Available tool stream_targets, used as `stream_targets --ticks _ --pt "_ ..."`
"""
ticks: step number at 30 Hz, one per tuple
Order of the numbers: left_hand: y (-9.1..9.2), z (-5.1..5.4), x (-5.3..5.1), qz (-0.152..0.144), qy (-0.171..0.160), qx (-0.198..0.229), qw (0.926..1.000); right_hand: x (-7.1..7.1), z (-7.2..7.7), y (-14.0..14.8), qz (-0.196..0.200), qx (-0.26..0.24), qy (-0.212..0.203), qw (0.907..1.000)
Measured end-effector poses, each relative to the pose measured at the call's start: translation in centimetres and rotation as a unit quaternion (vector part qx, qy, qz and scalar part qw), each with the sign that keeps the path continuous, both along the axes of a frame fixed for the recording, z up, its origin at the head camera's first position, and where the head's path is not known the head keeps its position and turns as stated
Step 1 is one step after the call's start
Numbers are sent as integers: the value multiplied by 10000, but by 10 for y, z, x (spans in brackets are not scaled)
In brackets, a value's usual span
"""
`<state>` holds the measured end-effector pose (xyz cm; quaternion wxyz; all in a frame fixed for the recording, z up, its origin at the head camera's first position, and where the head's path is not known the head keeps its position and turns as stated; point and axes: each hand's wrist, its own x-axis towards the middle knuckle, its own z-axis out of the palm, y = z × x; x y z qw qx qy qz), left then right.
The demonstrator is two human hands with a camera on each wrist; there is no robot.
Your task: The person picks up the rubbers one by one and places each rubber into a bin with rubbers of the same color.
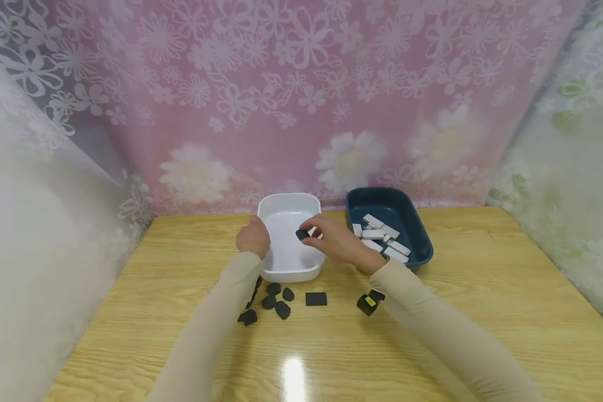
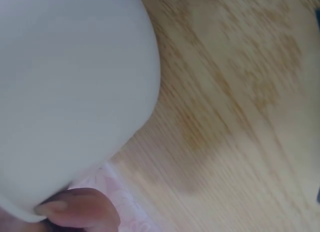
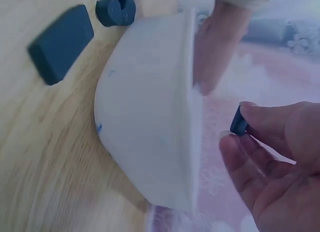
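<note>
Black piece (image 1: 302,235): small, flat, dark, pinched in your right hand (image 1: 335,240), thumb against fingertips
White tub (image 1: 290,276): your left hand (image 1: 253,238) grips its rim, nine o'clock

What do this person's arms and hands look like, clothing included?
The left sleeve and right sleeve are long, plain and cream. The left hand and right hand look ungloved. A black block with a yellow mark shows near the right cuff.
</note>
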<state>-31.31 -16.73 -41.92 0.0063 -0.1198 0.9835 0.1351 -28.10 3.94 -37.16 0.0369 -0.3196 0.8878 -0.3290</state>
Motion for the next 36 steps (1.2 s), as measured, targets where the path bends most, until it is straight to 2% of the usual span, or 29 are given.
stream_targets --ticks 9,15,21,27,33,36 --pt "1 -3 0 80 204 46 9997 -41 -22 -45 -161 342 63 9993" --pt "1 -4 -4 64 159 108 9998 -56 -39 -58 -437 631 320 9965" --pt "-4 -5 -5 144 159 233 9995 -62 -49 -61 -510 764 373 9951" --pt "-9 -3 -7 137 340 296 9989 -62 -51 -63 -497 1054 704 9907" --pt "-8 -3 -3 108 116 442 9989 -60 -55 -60 -543 1312 770 9869" --pt "-6 -5 -1 76 104 446 9989 -57 -58 -59 -571 1472 781 9844"
